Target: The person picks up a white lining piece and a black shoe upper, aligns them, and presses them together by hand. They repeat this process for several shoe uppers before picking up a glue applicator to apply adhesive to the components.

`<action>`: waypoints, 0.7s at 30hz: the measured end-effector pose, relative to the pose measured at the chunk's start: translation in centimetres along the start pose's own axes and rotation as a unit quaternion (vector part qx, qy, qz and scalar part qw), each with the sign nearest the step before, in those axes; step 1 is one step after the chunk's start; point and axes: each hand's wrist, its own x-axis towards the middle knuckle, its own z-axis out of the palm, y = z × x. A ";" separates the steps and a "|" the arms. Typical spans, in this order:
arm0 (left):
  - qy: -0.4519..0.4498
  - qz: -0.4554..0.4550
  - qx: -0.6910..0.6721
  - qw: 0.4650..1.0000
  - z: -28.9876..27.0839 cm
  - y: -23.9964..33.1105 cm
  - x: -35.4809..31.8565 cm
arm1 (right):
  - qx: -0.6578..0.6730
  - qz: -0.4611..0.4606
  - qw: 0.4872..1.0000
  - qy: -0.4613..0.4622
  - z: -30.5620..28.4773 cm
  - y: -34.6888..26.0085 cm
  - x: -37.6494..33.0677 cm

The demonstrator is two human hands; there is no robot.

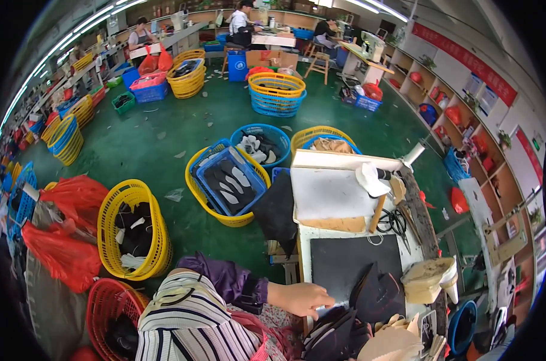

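My left hand (pixel 303 299) reaches in over the near left edge of the worktable, its purple sleeve behind it. The thumb hangs apart from the bent fingers, and I see nothing between them. Just below lies a stack of dark cut fabric pieces (pixel 333 337). Beyond the fingertips, a black curved piece (pixel 376 293) rests partly on a dark grey mat (pixel 357 262). Beige cut pieces (pixel 393 343) are piled to the right of the dark stack. My right hand is out of view.
Black-handled scissors (pixel 394 224) lie beside a white board (pixel 330 195) on the worktable's far part. A yellowish padded block (pixel 426 280) stands at its right edge. Left are a yellow basket (pixel 162 256), a red basket (pixel 92 307) and a blue basket (pixel 204 180) of pieces. Co-workers sit far back.
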 end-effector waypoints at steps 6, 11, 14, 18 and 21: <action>0.217 0.340 0.086 0.911 4.7 0.8 3.6 | 0.080 -0.038 0.992 -0.084 0.1 -0.8 1.5; 0.186 0.445 -0.008 0.876 7.7 7.6 7.0 | 0.067 -0.106 0.972 -0.199 0.3 -2.4 2.5; 0.131 0.450 -0.058 0.881 8.2 8.1 6.7 | 0.057 -0.139 0.949 -0.277 1.1 -3.1 2.8; 0.001 0.385 -0.118 0.915 7.9 7.7 5.9 | 0.053 -0.172 0.909 -0.376 2.7 -3.8 3.1; -0.107 0.347 -0.161 0.918 7.1 6.9 5.7 | 0.046 -0.194 0.888 -0.414 3.6 -4.2 2.9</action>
